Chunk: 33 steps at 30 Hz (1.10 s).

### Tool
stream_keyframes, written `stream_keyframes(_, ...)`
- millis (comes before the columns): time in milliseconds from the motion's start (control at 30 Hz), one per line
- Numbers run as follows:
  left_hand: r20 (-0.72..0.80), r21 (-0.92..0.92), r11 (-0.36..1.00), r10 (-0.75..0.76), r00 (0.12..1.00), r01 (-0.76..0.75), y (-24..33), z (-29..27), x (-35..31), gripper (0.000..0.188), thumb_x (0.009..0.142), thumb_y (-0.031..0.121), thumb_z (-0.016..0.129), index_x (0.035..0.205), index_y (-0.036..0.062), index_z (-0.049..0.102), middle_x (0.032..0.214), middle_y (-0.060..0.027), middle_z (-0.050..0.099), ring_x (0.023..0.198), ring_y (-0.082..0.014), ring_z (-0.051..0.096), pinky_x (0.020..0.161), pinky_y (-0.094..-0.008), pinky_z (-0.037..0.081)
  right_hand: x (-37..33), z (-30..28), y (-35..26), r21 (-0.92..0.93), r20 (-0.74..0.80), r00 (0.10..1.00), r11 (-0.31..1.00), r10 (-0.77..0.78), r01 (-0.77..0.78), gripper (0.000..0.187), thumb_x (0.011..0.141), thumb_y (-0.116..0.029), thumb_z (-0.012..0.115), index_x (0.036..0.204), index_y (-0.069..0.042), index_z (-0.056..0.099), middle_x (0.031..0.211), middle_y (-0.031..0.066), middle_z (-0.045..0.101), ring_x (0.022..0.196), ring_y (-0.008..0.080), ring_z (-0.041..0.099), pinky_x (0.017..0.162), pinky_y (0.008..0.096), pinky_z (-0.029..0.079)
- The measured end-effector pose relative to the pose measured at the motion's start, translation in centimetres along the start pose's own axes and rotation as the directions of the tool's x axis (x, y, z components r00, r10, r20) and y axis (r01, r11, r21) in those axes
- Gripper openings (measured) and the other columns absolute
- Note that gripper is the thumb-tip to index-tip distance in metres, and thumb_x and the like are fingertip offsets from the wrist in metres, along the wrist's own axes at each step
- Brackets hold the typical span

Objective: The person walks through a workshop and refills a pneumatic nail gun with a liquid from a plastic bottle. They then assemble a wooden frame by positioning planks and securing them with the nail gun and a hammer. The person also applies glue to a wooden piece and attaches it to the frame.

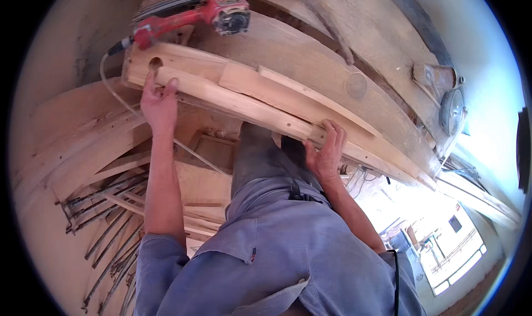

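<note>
The pale wooden strip (233,101) is laid along the near edge of the workbench (299,44), on the person's side of the red power tool (202,15). Its long axis is slanted: one end is pointed left, beneath the tool's handle, the other away to the tool's right and nearer the person. The left end is touched by the left hand (159,104), thumb and fingertip spaced apart; whether the wood is pinched cannot be told. Well right of the tool, the strip is gripped by the right hand (328,152), fingers over the top, thumb on the near side. The strip is smooth, slender and light yellow, pierced by small round holes; the bench top is duller and browner.
</note>
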<state>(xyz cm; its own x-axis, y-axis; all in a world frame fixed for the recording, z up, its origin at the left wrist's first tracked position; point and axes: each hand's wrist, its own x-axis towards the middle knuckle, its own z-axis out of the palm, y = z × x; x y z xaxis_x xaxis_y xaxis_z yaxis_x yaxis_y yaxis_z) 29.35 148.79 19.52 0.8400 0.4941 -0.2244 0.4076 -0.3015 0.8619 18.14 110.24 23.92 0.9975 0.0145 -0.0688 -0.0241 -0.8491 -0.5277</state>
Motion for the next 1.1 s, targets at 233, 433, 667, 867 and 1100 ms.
stream_keyframes(233,-0.06,-0.014,0.997,-0.081,0.995,0.08,1.6,0.1,-0.9,0.066,0.086,0.008,0.075,0.144,-0.0054,0.047,0.11,-0.0138,0.071,0.089,-0.0112,0.063,0.081,-0.0268,0.053,0.0,0.6,0.3,-0.067,0.025,0.999,0.997,-0.025,0.027,0.05,0.073,-0.008,0.073,0.121,-0.006,0.06,0.123,0.0195,0.053,0.116,0.0392,0.047,0.101,0.0514,0.037)
stream_keyframes(433,-0.099,0.054,0.995,0.094,0.991,-0.089,-1.6,0.5,-0.4,0.076,0.083,0.009,0.077,0.147,-0.0081,0.039,0.106,-0.0142,0.069,0.086,-0.0149,0.062,0.08,-0.0292,0.053,0.8,0.8,-1.1,-0.064,0.077,0.997,0.998,-0.024,0.029,0.045,0.076,-0.008,0.073,0.119,-0.002,0.059,0.126,0.0245,0.047,0.118,0.0454,0.043,0.1,0.0562,0.037)
stream_keyframes(667,-0.287,-0.221,0.971,0.023,0.958,-0.09,-1.6,2.6,-2.1,0.099,0.08,-0.004,0.075,0.154,-0.0057,0.01,0.132,-0.0166,0.053,0.087,-0.0169,0.058,0.079,-0.0282,0.053,0.7,1.1,-0.7,-0.125,0.1,0.995,0.992,-0.022,0.035,0.045,0.073,-0.005,0.073,0.114,0.001,0.057,0.123,0.0241,0.047,0.117,0.0426,0.044,0.102,0.0526,0.035)
stream_keyframes(867,-0.283,-0.36,0.931,-0.046,0.958,-0.061,-1.0,2.4,-2.1,0.102,0.077,-0.003,0.078,0.155,-0.002,0.012,0.127,-0.0159,0.055,0.083,-0.016,0.059,0.076,-0.0285,0.053,1.6,0.7,-2.1,-0.169,0.17,0.985,0.986,0.017,0.012,0.045,0.069,-0.006,0.075,0.11,0.0,0.057,0.115,0.0215,0.046,0.113,0.0402,0.045,0.101,0.0523,0.036)
stream_keyframes(1100,-0.352,-0.401,0.911,-0.055,0.934,-0.098,-1.7,2.9,-2.3,0.098,0.076,-0.001,0.081,0.153,-0.0034,0.02,0.124,-0.0132,0.059,0.075,-0.0154,0.06,0.073,-0.0288,0.053,2.3,0.6,-1.4,-0.242,0.252,0.967,0.97,0.048,0.015,0.047,0.068,-0.006,0.077,0.107,-0.001,0.053,0.116,0.02,0.044,0.112,0.0387,0.045,0.099,0.0491,0.039)
